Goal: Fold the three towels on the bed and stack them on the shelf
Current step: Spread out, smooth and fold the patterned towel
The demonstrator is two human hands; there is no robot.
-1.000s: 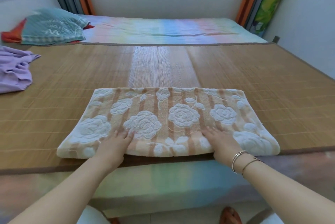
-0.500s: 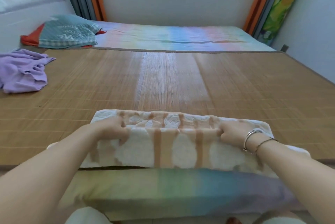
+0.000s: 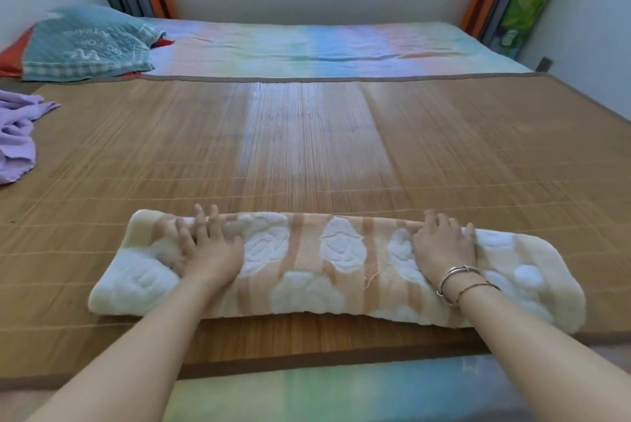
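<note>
Towel [image 3: 309, 264]: folded, laid lengthwise left-to-right.
Left hand [image 3: 208, 251], right hand [image 3: 444, 245]: flattened on it, nothing grasped.
Surface: bamboo mat [image 3: 307, 148].

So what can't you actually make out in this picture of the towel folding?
- Shelf: nowhere in the head view, so where the stack goes is unknown.
- Purple towel: cut off by the left edge.
- Teal cloth: its lettering is too blurred to read.
- Floral towel: its layers underneath are hidden by the top fold, and the left hand and right hand cover parts of it.
</note>
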